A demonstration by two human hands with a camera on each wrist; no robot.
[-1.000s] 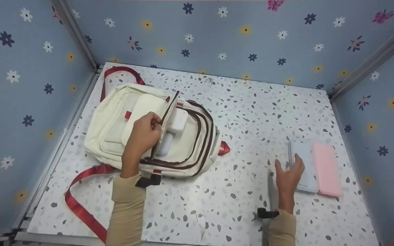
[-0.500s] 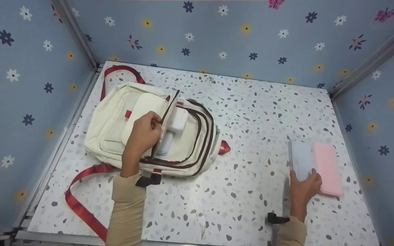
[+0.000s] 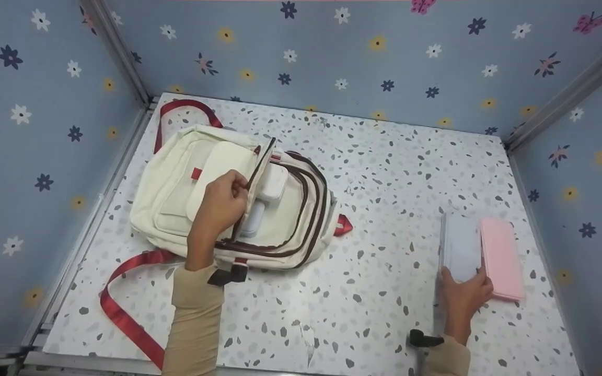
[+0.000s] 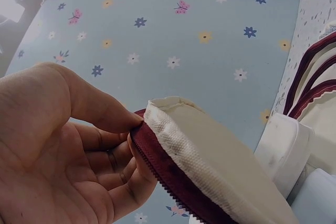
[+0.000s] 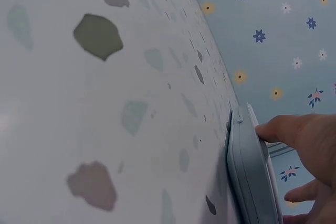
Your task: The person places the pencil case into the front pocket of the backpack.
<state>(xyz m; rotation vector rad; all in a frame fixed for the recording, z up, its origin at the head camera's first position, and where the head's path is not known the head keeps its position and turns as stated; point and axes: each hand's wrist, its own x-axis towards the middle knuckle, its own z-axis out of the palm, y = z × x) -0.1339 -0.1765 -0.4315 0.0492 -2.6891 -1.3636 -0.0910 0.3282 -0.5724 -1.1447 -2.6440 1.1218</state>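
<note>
A cream backpack point(image 3: 165, 183) with dark red zip trim lies on the speckled table, its front pocket unzipped. My left hand point(image 3: 222, 201) pinches the zip edge of the pocket flap point(image 4: 184, 156) between thumb and fingers, holding it raised. Inside the pocket show a white rounded case point(image 3: 273, 184) and a pale blue case point(image 3: 252, 220). At the right, my right hand point(image 3: 464, 297) grips the near end of a flat light blue case point(image 3: 462, 243), thumb on its left edge and fingers on its right. The right wrist view shows the thumb against its upper edge.
A flat pink case point(image 3: 502, 261) lies just right of the light blue one. Red straps point(image 3: 128, 318) trail from the backpack toward the table's front and back. Flower-patterned panels point(image 3: 332, 57) with metal rails enclose the table on the left, back and right.
My right hand has moved toward me and slightly right, from above the light blue case's left side to gripping its near end. My left hand stays on the pocket flap.
</note>
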